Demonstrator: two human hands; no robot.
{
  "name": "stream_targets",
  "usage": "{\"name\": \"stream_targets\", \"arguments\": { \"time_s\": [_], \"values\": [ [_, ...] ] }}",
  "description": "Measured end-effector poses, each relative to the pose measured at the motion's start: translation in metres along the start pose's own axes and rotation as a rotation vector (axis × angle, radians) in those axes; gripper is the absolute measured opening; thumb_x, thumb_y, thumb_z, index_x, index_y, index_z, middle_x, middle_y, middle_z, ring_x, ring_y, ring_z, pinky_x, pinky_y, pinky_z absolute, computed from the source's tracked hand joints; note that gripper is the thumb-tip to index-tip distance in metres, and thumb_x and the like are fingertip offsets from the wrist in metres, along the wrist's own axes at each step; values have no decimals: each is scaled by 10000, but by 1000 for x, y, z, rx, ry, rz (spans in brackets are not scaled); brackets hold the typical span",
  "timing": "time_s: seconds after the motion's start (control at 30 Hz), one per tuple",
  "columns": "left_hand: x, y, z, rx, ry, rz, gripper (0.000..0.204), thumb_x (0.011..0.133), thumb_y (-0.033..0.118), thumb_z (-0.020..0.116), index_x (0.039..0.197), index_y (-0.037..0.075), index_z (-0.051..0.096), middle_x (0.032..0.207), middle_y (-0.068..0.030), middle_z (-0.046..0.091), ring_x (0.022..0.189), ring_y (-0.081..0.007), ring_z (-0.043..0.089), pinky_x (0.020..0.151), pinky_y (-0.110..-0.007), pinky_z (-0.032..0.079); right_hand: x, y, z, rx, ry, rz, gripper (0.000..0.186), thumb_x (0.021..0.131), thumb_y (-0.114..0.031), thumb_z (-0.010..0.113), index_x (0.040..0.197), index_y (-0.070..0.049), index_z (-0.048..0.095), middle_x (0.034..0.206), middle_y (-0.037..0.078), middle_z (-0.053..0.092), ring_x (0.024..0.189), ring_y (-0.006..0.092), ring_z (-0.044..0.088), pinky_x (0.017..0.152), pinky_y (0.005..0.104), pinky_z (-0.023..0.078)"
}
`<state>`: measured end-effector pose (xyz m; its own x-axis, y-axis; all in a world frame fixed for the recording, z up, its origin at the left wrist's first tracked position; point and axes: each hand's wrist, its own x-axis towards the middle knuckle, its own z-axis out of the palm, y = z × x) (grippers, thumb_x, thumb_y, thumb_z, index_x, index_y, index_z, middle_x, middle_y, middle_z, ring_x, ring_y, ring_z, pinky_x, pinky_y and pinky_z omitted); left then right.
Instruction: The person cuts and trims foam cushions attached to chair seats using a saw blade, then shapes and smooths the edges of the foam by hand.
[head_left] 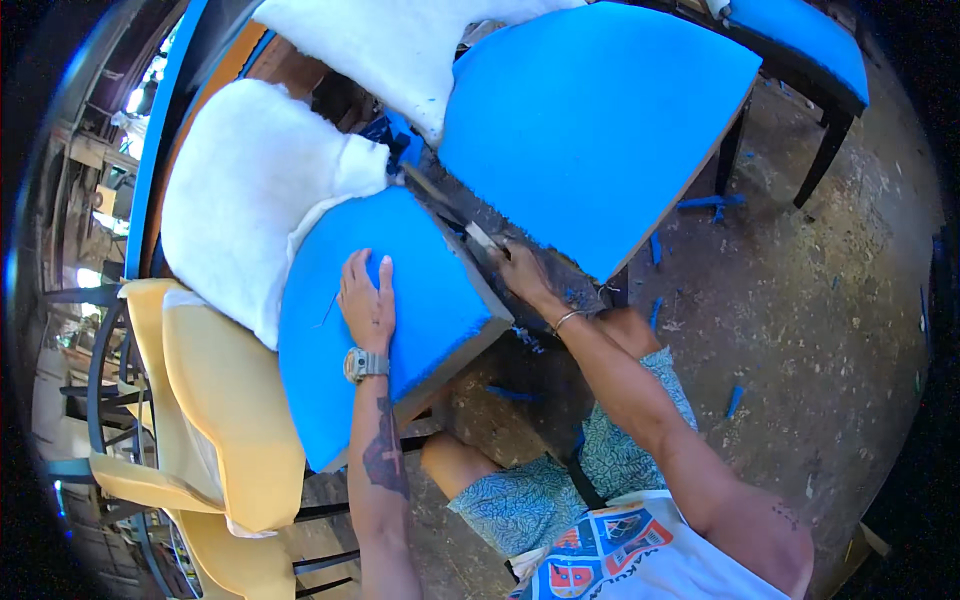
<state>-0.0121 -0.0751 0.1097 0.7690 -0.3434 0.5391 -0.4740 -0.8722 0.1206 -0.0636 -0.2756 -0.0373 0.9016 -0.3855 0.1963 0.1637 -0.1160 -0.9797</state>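
Note:
My left hand rests with fingers apart on a blue foam cushion that has grey sides and one curved edge. My right hand is closed on a long, thin cutting tool with a light-coloured part near the hand; its long end points up-left along the cushion's cut edge. A second, larger blue foam piece lies just right of the tool, with a ragged edge along the gap. White batting lies against the left cushion's far side, and more batting is behind.
Yellow covered pieces are stacked with dark chair frames at the left. A blue-topped chair with dark legs stands at the upper right. Blue foam scraps lie on the stained floor. A blue-edged board runs along the upper left.

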Motion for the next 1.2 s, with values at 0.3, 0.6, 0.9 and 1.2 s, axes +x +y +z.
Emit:
{"name": "stream_targets", "arguments": {
  "time_s": [0.3,0.6,0.9,1.2],
  "values": [
    [-2,13,-7,-19,-56,-45,407,931,396,507,1204,98,550,1248,-73,555,1124,-271,523,982,-406,367,38,40,35,36,-28,150,370,939,-283,535,1269,-132,604,647,18,506,525,145,376,484,338,308],
    [-3,15,-6,-48,-31,-52,392,930,388,506,1190,99,561,1229,-71,567,1112,-268,523,980,-397,362,12,-16,20,105,60,107,339,983,-326,481,1173,-118,670,594,26,538,457,136,369,448,319,274],
    [-2,16,-6,-49,-34,-79,383,932,376,505,1193,101,559,1238,-70,561,1101,-266,525,974,-391,363,59,-23,26,113,-60,248,370,946,-347,525,1209,-116,644,694,40,594,565,178,461,547,353,397],
    [-5,21,-5,-5,-28,-66,372,939,353,496,1201,94,551,1259,-79,548,1122,-274,518,981,-395,362,44,58,51,373,-66,-101,525,955,-457,475,1389,-164,440,1275,120,550,1087,317,563,921,421,446]
  ]
}}
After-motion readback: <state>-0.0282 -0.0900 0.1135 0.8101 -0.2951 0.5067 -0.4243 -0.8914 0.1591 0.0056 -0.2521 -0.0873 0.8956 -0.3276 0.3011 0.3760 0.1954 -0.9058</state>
